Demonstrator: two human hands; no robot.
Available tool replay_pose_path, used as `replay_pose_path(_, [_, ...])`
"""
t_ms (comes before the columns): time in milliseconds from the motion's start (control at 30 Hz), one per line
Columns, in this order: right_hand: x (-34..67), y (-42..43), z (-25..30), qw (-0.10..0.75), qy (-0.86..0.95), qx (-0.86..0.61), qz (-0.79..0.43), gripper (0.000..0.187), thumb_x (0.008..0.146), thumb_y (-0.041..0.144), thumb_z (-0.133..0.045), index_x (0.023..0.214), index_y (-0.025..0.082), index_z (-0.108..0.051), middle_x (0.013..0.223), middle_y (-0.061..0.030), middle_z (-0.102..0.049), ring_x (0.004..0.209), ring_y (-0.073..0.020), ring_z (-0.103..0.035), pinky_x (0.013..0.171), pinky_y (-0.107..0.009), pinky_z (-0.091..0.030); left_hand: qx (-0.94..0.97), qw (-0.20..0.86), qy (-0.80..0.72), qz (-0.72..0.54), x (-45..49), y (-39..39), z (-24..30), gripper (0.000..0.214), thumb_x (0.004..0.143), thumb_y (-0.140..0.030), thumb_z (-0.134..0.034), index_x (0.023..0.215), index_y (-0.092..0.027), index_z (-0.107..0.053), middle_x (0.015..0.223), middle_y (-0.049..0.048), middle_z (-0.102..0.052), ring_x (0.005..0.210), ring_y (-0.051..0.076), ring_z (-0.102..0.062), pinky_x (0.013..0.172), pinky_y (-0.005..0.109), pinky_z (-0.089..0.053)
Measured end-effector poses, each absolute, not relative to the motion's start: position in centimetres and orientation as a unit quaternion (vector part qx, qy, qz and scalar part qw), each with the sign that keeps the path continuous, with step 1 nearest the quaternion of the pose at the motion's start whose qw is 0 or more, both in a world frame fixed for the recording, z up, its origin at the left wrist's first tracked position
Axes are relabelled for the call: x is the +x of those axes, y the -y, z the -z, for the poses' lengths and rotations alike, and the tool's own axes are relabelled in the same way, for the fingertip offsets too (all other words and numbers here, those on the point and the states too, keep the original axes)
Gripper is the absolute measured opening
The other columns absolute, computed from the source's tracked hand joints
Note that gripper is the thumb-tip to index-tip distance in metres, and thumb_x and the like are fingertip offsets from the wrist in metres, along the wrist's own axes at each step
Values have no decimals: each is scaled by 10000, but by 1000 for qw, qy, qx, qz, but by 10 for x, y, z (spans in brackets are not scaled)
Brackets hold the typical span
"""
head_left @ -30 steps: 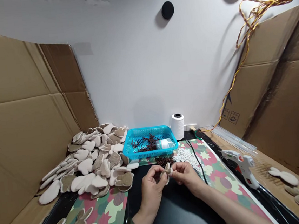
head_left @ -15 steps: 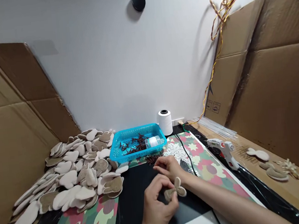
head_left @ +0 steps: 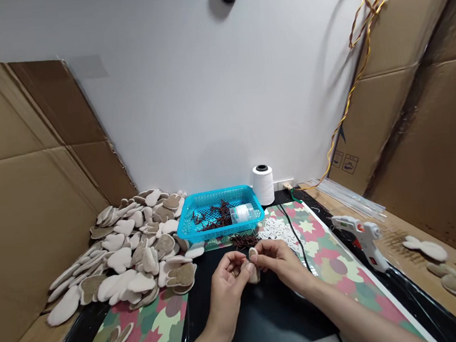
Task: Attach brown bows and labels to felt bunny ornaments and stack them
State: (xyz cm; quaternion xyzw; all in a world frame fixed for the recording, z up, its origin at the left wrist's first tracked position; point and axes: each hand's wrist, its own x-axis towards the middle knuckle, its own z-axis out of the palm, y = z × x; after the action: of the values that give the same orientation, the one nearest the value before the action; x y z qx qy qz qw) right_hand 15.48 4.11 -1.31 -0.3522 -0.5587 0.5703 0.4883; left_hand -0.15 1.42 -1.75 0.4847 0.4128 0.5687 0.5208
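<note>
Both hands meet over the black mat [head_left: 282, 311]. My left hand [head_left: 228, 292] is closed on a small bunny-shaped felt piece [head_left: 254, 274], mostly covered by the fingers. The thumb and fingertips of my right hand [head_left: 281, 265] pinch its pale upper part, which looks like an ear. Just beyond the fingertips lies a little heap of dark brown twisted strands [head_left: 243, 240]. Beside that heap, many small white pieces [head_left: 280, 233] are scattered on the camouflage-patterned sheet [head_left: 338, 268].
Left stands a large pile of beige and brown bunny-shaped pieces [head_left: 119, 259]. Behind are a blue basket [head_left: 202, 233] holding brown strands and a clear container [head_left: 242, 213], and a white thread cone [head_left: 264, 186]. A glue gun [head_left: 361, 236] lies right. Cardboard walls [head_left: 422, 136] flank both sides.
My right hand has come back from near the brown strands to the bunny piece. My left hand has moved slightly forward and turned the piece. The view has shifted.
</note>
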Motion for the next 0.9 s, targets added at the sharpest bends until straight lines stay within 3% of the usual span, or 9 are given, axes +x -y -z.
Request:
replay_pose_path(133, [153, -37, 11, 541, 514, -360, -560, 423, 740, 565, -819, 708, 176, -655, 652, 14, -571, 624, -132, -476, 607, -254, -390, 405, 611, -404, -547, 1, -15, 16, 412, 654, -383, -919, 887, -146, -675, 802, 23, -674, 717, 150, -648, 664, 248, -556])
replay_pose_path(233, [148, -34, 11, 568, 488, -357, -559, 400, 736, 547, -830, 762, 186, -659, 717, 6, -597, 674, -141, -509, 639, -250, -421, 375, 622, -390, -566, 4, -14, 18, 407, 652, -375, -924, 847, -154, -643, 767, -1, -651, 683, 134, -638, 659, 253, -563])
replay_pose_path(367, [142, -34, 17, 572, 467, -346, -579, 515, 554, 411, -972, 914, 206, -666, 856, -8, -676, 778, -166, -601, 716, -265, -491, 368, 566, -397, -621, 4, -13, 20, 381, 657, -308, -914, 873, -176, -629, 832, 0, -668, 801, 145, -651, 741, 238, -548])
replay_pose_path(433, [142, -36, 20, 550, 470, -341, -600, 516, 509, 386, -990, 860, 194, -664, 803, -7, -684, 723, -163, -610, 684, -277, -512, 373, 554, -406, -624, 0, -15, 19, 363, 675, -306, -892, 902, -177, -639, 850, 9, -679, 817, 147, -643, 756, 235, -534])
replay_pose_path(567, [148, -37, 21, 469, 515, -352, -625, 421, 574, 428, -946, 768, 160, -686, 702, -12, -680, 591, -139, -570, 501, -236, -447, 399, 586, -416, -569, -14, -25, 9, 355, 768, -445, -784, 955, -160, -684, 859, 38, -681, 743, 152, -616, 662, 242, -495])
replay_pose_path(767, [152, -35, 21, 413, 528, -353, -653, 350, 576, 369, -935, 720, 144, -708, 641, 6, -680, 582, -119, -578, 627, -262, -486, 602, 516, -428, -433, -27, -41, 1, 351, 719, -466, -835, 719, -148, -685, 683, 20, -634, 637, 147, -548, 610, 244, -416])
replay_pose_path(900, [149, -33, 24, 387, 539, -364, -653, 349, 628, 417, -901, 713, 143, -701, 625, -1, -675, 493, -86, -501, 498, -219, -397, 616, 493, -427, -442, -23, -39, 8, 347, 753, -474, -810, 719, -159, -667, 677, 12, -631, 626, 147, -542, 603, 242, -415])
